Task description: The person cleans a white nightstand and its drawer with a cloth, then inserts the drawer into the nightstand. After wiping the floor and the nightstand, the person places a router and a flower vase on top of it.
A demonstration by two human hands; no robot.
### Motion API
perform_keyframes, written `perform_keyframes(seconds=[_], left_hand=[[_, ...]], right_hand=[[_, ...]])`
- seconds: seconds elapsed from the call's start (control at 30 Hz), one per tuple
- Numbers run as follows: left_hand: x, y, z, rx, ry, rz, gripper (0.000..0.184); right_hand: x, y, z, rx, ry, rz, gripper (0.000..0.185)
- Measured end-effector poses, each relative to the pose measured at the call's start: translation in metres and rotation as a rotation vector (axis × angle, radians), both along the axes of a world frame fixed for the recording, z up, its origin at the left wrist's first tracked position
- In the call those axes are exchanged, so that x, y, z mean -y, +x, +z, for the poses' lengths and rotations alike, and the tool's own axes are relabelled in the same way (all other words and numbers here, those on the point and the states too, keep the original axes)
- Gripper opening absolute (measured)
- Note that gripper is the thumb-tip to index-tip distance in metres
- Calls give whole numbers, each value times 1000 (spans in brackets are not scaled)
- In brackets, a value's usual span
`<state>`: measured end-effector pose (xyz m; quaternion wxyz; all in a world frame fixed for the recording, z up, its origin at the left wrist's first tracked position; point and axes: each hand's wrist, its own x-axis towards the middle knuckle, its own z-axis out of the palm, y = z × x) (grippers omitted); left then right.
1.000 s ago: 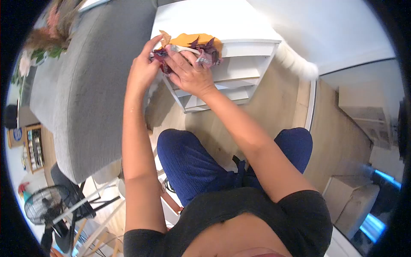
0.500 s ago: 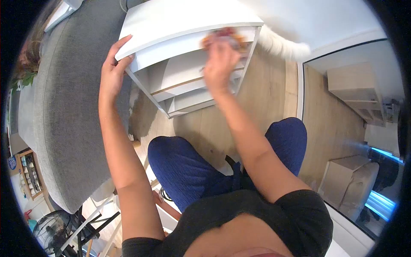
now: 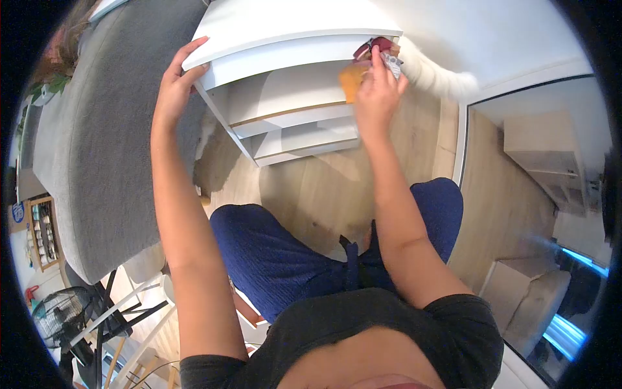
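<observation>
A white shelf unit (image 3: 295, 21) with open shelves below its top stands in front of me. My left hand (image 3: 172, 94) grips the front left corner of that top, thumb underneath and fingers on the upper side. At the opposite front corner, my right hand (image 3: 377, 104) holds a crumpled multicoloured cloth (image 3: 352, 78), with orange, dark red and grey patterned parts showing. The cloth is against the right end of the panel below the top. My palm and fingers hide part of it.
A grey sofa (image 3: 123, 123) runs along the left side. Something white and fluffy (image 3: 437, 76) lies behind the unit's right side. A large mirror (image 3: 512, 214) is at right, and a black fan (image 3: 61, 314) stands lower left. Wooden floor (image 3: 304, 191) lies between my knees and the unit.
My right hand and the cloth have moved right along the front panel to its right end. The left hand keeps its hold on the left corner. The view has shifted slightly.
</observation>
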<state>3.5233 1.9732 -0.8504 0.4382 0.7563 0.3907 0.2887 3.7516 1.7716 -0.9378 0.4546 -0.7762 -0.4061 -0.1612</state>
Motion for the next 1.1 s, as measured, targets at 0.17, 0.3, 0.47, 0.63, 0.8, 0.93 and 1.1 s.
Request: perform_keyframes(seconds=[0.17, 0.3, 0.47, 0.63, 0.8, 0.93, 1.1], left_hand=[[-9, 1, 8, -93, -64, -26, 42], [-19, 3, 8, 69, -148, -66, 41], [-18, 3, 6, 103, -175, -72, 46], [-14, 2, 4, 38, -97, -50, 43], [-24, 0, 3, 14, -94, -106, 45], [-28, -1, 2, 8, -115, -128, 52], [-30, 7, 0, -2, -37, -91, 52]], right_hand=[[-55, -82, -5, 138, 7, 146, 60], [-91, -159, 7, 143, 24, 375, 48], [-79, -154, 17, -46, 96, 502, 32], [-81, -113, 26, -55, 56, 93, 47], [-116, -175, 33, 53, -3, 304, 48], [-120, -158, 29, 73, 40, 298, 40], [-108, -129, 26, 19, 17, 98, 37]])
